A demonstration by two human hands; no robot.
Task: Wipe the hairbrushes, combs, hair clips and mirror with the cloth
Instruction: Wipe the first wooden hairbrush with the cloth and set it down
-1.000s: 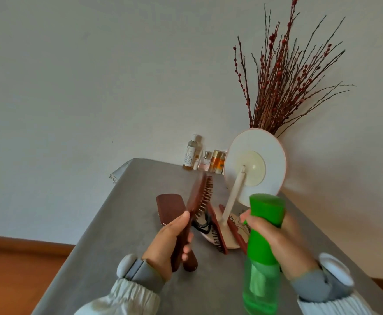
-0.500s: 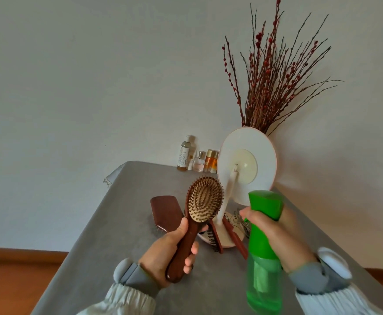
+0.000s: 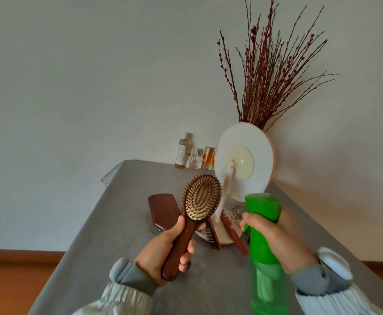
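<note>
Head view looks down on a grey cloth-covered tabletop set against a pale wall. Left hand grasps the handle of an oval brown wooden hairbrush, its fingers curled round the handle and the thumb lying along its near side; the brush is held upright above the tabletop with its bristle pad facing the camera. Right hand grips the neck of a translucent green plastic spray bottle, one finger stretched forward by the trigger and the rest wrapped round the bottle; hand and bottle are blurred. The bottle's green head sits to the right of the held brush, pointing roughly leftward towards it.

Behind the held brush, a rectangular dark brown wooden paddle brush lies bristles down on the tabletop. A round white table mirror on a cream stand is seen from its back, with its base on the tabletop. On or against that base lean a narrow reddish-brown brush with black bristles and a reddish-brown comb; thin wire hair clips lie on the base just beside them, too small to count.

At the far edge, next to the wall, small bottles stand in a row. Red-berried dry twigs rise behind the mirror. Both wrists show grey cuffs and pale sleeves.
</note>
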